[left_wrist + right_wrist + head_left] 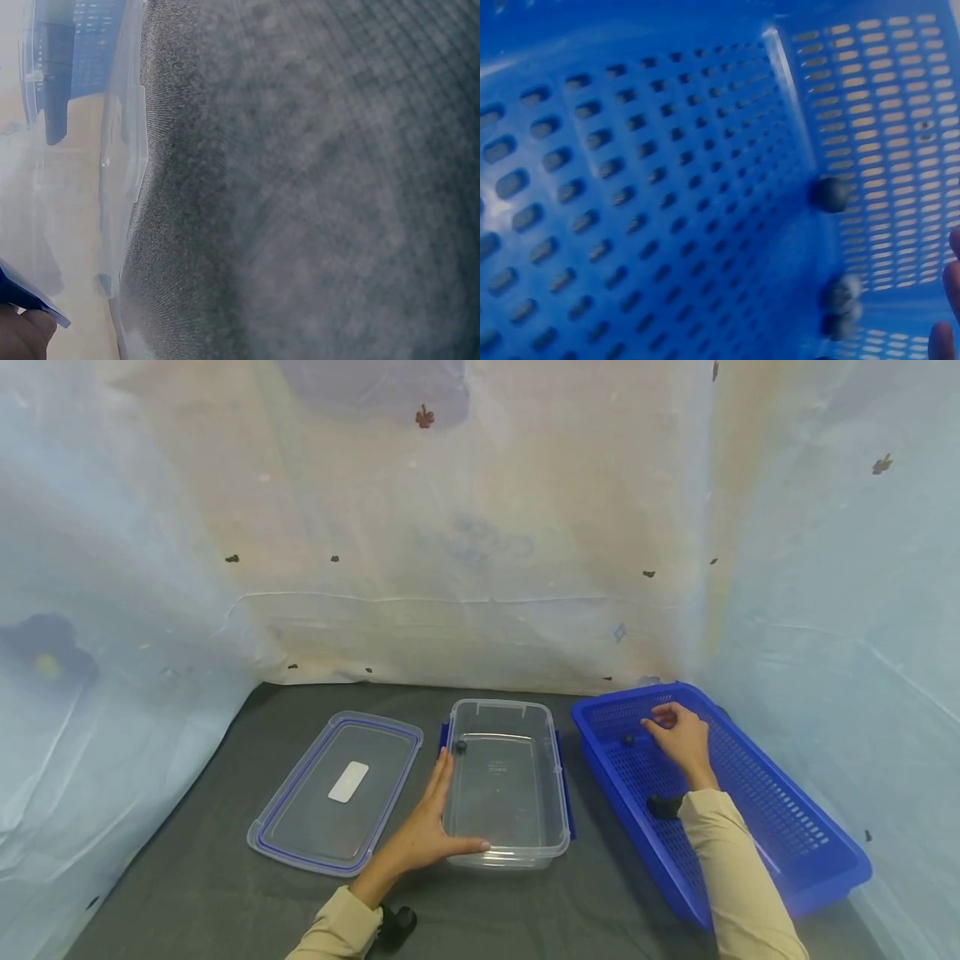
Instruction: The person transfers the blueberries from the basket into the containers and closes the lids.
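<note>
We see one small dark ball (461,747) in the clear container (498,802), our left hand (426,833) spread loosely against its side; more dark balls (830,194) lie in the blue basket (787,818). Whether our right hand (681,745), above them, grips anything we cannot tell: the right wrist view cuts it off
</note>
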The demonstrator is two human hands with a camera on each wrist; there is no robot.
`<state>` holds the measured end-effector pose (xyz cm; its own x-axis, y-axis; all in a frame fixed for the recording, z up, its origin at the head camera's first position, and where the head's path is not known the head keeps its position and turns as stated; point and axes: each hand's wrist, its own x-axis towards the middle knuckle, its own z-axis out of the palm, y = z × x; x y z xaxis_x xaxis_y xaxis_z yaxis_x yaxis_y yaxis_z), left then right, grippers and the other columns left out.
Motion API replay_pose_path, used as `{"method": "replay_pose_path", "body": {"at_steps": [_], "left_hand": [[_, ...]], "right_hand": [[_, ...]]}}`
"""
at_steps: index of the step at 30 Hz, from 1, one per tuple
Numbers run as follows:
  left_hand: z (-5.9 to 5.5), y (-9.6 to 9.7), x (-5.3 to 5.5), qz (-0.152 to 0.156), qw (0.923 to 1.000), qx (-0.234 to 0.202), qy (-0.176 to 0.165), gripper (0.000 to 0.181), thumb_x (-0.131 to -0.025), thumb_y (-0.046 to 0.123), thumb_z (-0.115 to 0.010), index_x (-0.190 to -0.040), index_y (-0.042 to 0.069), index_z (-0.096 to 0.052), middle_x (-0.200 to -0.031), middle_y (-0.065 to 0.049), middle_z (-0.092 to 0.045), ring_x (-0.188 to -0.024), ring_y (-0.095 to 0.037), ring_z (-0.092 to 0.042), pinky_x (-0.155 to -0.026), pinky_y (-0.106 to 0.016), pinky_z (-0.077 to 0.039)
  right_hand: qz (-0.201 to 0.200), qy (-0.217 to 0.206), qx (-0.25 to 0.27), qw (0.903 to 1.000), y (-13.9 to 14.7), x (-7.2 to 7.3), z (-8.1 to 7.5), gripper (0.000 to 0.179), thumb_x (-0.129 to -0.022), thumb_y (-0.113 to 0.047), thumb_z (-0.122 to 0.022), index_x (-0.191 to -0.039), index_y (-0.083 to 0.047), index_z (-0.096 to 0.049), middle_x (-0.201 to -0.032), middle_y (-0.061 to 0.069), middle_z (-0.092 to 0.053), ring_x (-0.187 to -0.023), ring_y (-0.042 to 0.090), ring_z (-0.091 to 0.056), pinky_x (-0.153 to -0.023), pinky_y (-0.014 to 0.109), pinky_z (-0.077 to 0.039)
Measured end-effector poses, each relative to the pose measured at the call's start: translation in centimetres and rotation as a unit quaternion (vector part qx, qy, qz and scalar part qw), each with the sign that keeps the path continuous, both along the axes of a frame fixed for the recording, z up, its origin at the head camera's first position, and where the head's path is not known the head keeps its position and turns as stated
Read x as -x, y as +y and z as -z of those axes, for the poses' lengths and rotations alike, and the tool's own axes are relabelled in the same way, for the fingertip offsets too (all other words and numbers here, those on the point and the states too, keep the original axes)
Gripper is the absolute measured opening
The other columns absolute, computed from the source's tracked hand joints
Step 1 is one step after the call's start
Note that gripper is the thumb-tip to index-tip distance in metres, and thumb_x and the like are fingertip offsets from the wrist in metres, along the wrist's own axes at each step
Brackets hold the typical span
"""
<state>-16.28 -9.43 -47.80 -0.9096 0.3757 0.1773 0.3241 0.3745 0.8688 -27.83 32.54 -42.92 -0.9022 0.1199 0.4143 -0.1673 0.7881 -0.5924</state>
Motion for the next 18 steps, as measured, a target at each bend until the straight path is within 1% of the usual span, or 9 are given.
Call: {"method": "replay_pose_path", "body": {"at_steps": [1, 3, 7, 9, 10, 12, 14, 16, 18], "left_hand": [[0.0, 0.0, 0.0, -0.001, 1.0, 0.0, 0.003, 0.134, -0.066, 0.043, -0.089, -0.156, 0.014, 0.006, -0.161, -0.005, 0.013, -0.144, -0.032, 0.003, -0.108, -0.063, -0.015], [0.0, 0.0, 0.0, -0.002, 1.0, 0.002, 0.004, 0.134, -0.065, 0.044, -0.089, -0.156, 0.014, 0.006, -0.161, -0.005, 0.013, -0.144, -0.032, 0.003, -0.108, -0.063, -0.015], [0.0, 0.0, 0.0, -0.002, 1.0, 0.004, 0.004, 0.134, -0.066, 0.044, -0.089, -0.156, 0.012, 0.005, -0.161, -0.004, 0.013, -0.145, -0.031, 0.003, -0.108, -0.063, -0.015], [0.0, 0.1, 0.0, -0.002, 1.0, 0.005, 0.0, 0.134, -0.066, 0.043, -0.089, -0.156, 0.013, 0.005, -0.161, -0.003, 0.014, -0.145, -0.03, 0.003, -0.108, -0.062, -0.015], [0.0, 0.0, 0.1, -0.002, 1.0, 0.005, -0.002, 0.134, -0.066, 0.043, -0.089, -0.156, 0.013, 0.006, -0.161, -0.002, 0.014, -0.145, -0.029, 0.003, -0.108, -0.062, -0.015], [0.0, 0.1, 0.1, -0.003, 0.9999, 0.005, -0.008, 0.134, -0.066, 0.043, -0.089, -0.156, 0.015, 0.007, -0.161, -0.001, 0.014, -0.144, -0.028, 0.003, -0.108, -0.061, -0.017], [0.0, 0.1, 0.0, -0.004, 0.9999, 0.003, -0.009, 0.135, -0.066, 0.043, -0.089, -0.156, 0.016, 0.007, -0.161, -0.002, 0.014, -0.144, -0.029, 0.002, -0.107, -0.061, -0.019], [0.0, 0.1, 0.0, -0.004, 1.0, 0.0, -0.007, 0.135, -0.065, 0.043, -0.089, -0.156, 0.016, 0.007, -0.161, -0.003, 0.013, -0.144, -0.03, 0.002, -0.107, -0.062, -0.019], [0.0, 0.1, 0.0, -0.002, 1.0, -0.002, -0.005, 0.135, -0.065, 0.042, -0.09, -0.156, 0.015, 0.006, -0.161, -0.004, 0.013, -0.144, -0.032, 0.002, -0.106, -0.063, -0.021]], "right_hand": [[0.002, -0.007, 0.006, 1.0, 0.1, 0.0, 0.3, 0.029, -0.087, -0.014, -0.073, -0.103, 0.009, -0.064, -0.094, 0.027, -0.067, -0.089, 0.042, -0.063, -0.101, 0.06, -0.024], [0.009, -0.02, 0.017, 0.9996, 0.4, 0.1, 0.8, 0.029, -0.087, -0.014, -0.073, -0.103, 0.009, -0.064, -0.094, 0.027, -0.067, -0.089, 0.042, -0.063, -0.102, 0.059, -0.025], [0.023, -0.051, 0.034, 0.9978, 0.7, 0.2, 1.6, 0.032, -0.088, -0.017, -0.073, -0.105, 0.009, -0.065, -0.097, 0.027, -0.067, -0.092, 0.043, -0.063, -0.1, 0.058, -0.03], [0.025, -0.067, 0.037, 0.9968, 0.9, 0.3, 2.1, 0.034, -0.089, -0.02, -0.073, -0.106, 0.009, -0.066, -0.099, 0.027, -0.067, -0.096, 0.044, -0.062, -0.1, 0.058, -0.031], [0.025, -0.075, 0.036, 0.9962, 1.0, 0.4, 2.3, 0.035, -0.089, -0.021, -0.073, -0.107, 0.008, -0.065, -0.1, 0.027, -0.068, -0.097, 0.044, -0.062, -0.1, 0.058, -0.03], [0.017, -0.087, 0.03, 0.9956, 1.2, 0.6, 2.9, 0.037, -0.089, -0.022, -0.072, -0.107, 0.009, -0.065, -0.101, 0.028, -0.067, -0.099, 0.045, -0.06, -0.103, 0.06, -0.024], [0.011, -0.104, 0.033, 0.994, 1.3, 0.6, 3.3, 0.038, -0.089, -0.024, -0.072, -0.107, 0.009, -0.065, -0.103, 0.028, -0.067, -0.102, 0.045, -0.059, -0.104, 0.06, -0.021], [0.011, -0.121, 0.041, 0.9918, 1.3, 0.6, 3.6, 0.04, -0.088, -0.025, -0.072, -0.108, 0.009, -0.065, -0.104, 0.028, -0.066, -0.104, 0.045, -0.057, -0.104, 0.06, -0.02], [0.015, -0.136, 0.052, 0.9892, 1.2, 0.6, 3.8, 0.043, -0.088, -0.027, -0.072, -0.11, 0.009, -0.064, -0.106, 0.028, -0.066, -0.107, 0.045, -0.055, -0.102, 0.059, -0.023]]}}
